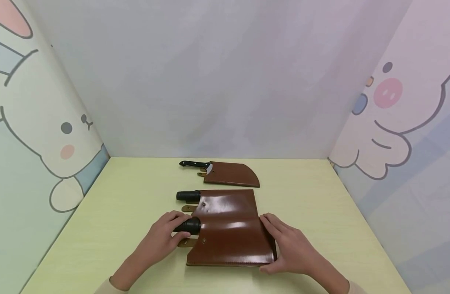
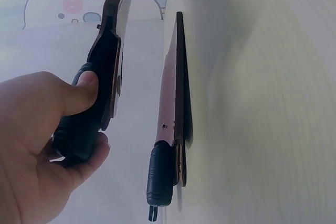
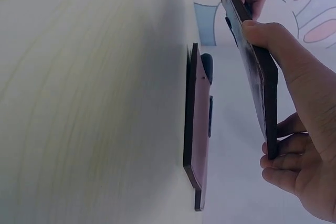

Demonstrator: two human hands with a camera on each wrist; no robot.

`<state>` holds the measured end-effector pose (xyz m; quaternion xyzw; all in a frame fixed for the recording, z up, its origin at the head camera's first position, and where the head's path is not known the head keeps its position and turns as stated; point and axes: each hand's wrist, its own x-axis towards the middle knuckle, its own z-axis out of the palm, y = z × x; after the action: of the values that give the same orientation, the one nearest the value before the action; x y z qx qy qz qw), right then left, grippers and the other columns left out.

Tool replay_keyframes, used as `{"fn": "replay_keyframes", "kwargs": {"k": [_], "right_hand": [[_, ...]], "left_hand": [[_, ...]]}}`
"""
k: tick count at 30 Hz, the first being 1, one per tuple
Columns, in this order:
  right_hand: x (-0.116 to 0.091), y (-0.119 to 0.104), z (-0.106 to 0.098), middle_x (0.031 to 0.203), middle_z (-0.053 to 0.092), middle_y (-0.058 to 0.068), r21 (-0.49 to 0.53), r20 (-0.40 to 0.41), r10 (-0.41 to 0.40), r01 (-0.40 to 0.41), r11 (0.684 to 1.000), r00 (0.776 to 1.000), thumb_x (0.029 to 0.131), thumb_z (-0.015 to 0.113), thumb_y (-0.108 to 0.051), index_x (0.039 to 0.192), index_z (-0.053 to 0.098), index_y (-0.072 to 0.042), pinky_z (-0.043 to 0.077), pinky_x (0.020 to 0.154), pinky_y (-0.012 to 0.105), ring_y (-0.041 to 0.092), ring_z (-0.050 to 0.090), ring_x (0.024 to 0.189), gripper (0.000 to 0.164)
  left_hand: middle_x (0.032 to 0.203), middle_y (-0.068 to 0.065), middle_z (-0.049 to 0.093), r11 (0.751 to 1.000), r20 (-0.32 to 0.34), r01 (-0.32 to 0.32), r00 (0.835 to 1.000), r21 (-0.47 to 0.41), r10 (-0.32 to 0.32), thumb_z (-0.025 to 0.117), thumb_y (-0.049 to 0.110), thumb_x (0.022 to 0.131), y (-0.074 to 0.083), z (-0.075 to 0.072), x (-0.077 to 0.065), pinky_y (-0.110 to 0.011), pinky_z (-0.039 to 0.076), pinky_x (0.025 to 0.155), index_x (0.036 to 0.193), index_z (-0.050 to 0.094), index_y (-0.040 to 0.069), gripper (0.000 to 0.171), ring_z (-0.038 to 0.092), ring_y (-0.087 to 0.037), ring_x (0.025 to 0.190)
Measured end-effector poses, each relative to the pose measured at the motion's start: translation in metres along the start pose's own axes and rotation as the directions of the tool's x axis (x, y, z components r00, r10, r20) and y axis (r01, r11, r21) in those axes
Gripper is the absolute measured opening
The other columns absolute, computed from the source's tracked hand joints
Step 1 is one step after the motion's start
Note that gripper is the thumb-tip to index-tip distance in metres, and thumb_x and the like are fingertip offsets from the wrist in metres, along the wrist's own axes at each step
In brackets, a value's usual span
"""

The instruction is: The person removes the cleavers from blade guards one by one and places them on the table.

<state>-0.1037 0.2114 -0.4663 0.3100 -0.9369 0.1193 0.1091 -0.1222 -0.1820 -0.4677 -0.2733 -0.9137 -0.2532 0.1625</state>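
My left hand [image 1: 162, 239] grips the black handle [image 1: 193, 225] of the nearest cleaver, whose blade is hidden in a glossy brown leather sheath [image 1: 232, 247]. At the sheath's other end, my right hand [image 1: 296, 251] holds it, thumb on one edge and fingers on the opposite one. In both wrist views this sheathed cleaver is raised off the table. Just behind it lies a second cleaver with a black handle [image 1: 188, 196], in a similar brown sheath [image 1: 233, 202]. Brown snap straps [image 1: 187, 243] stick out beside the handles.
Farther back lies a smaller knife with a black riveted handle [image 1: 197, 164], in a brown sheath [image 1: 233, 174] with a curved end. The pale yellow table [image 1: 136, 183] meets a plain grey wall [image 1: 217, 81] behind. Side walls carry cartoon animals.
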Motion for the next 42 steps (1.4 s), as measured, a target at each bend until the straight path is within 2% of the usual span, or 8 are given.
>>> {"fn": "replay_keyframes", "kwargs": {"k": [5,18,26,33,37,42], "right_hand": [[0.000,0.000,-0.001,0.151,0.048,0.005,0.006,-0.001,-0.003,0.003,1.000,1.000,0.056,0.087,-0.074,0.150,0.048,-0.004,0.059,0.079,0.039,0.022,0.065,0.117,0.124],[-0.001,0.004,-0.001,0.151,0.049,0.007,0.024,-0.012,-0.005,0.005,1.000,1.000,0.056,0.089,-0.071,0.150,0.048,-0.003,0.059,0.081,0.040,0.021,0.064,0.117,0.124],[-0.003,0.004,-0.003,0.152,0.047,0.005,0.020,0.016,0.005,-0.005,1.000,1.000,0.059,0.087,-0.074,0.152,0.046,-0.005,0.059,0.081,0.040,0.022,0.064,0.119,0.122],[-0.006,0.009,-0.003,0.151,0.049,0.005,0.014,0.002,0.015,-0.015,1.000,1.000,0.058,0.088,-0.073,0.149,0.049,-0.003,0.059,0.080,0.041,0.022,0.065,0.116,0.121],[-0.008,0.010,-0.001,0.152,0.048,0.005,0.009,-0.001,0.009,-0.008,1.000,1.000,0.059,0.085,-0.075,0.150,0.049,-0.004,0.059,0.080,0.041,0.023,0.066,0.116,0.121],[-0.010,0.011,-0.001,0.153,0.048,0.003,-0.003,-0.024,0.001,-0.001,1.000,1.000,0.059,0.083,-0.079,0.151,0.049,-0.006,0.059,0.080,0.041,0.023,0.066,0.118,0.122]], "left_hand": [[0.108,0.004,0.066,1.000,-0.009,-0.008,1.000,0.001,0.008,0.091,0.019,0.076,0.000,0.000,0.000,-0.031,0.056,0.075,0.115,0.075,0.012,0.042,0.061,-0.014,0.097],[0.108,0.005,0.066,1.000,-0.018,0.021,1.000,-0.017,-0.022,0.092,0.016,0.076,0.005,-0.004,-0.002,-0.029,0.055,0.072,0.115,0.075,0.014,0.042,0.062,-0.014,0.097],[0.108,0.007,0.070,0.999,-0.010,0.016,1.000,-0.037,-0.017,0.091,0.016,0.076,0.005,-0.006,-0.003,-0.029,0.056,0.073,0.114,0.076,0.013,0.041,0.063,-0.012,0.096],[0.110,0.005,0.073,0.998,0.009,0.061,0.998,-0.032,-0.061,0.090,0.019,0.077,-0.002,-0.008,-0.003,-0.032,0.059,0.078,0.114,0.076,0.013,0.040,0.067,-0.014,0.100],[0.111,0.003,0.074,0.999,0.000,0.037,0.999,-0.029,-0.037,0.089,0.019,0.078,-0.005,-0.007,-0.007,-0.034,0.060,0.080,0.114,0.075,0.012,0.040,0.069,-0.016,0.102],[0.109,0.004,0.073,0.999,-0.045,-0.018,0.999,-0.029,0.017,0.090,0.018,0.076,-0.008,-0.003,-0.010,-0.032,0.060,0.078,0.113,0.075,0.012,0.040,0.070,-0.015,0.100]]}}
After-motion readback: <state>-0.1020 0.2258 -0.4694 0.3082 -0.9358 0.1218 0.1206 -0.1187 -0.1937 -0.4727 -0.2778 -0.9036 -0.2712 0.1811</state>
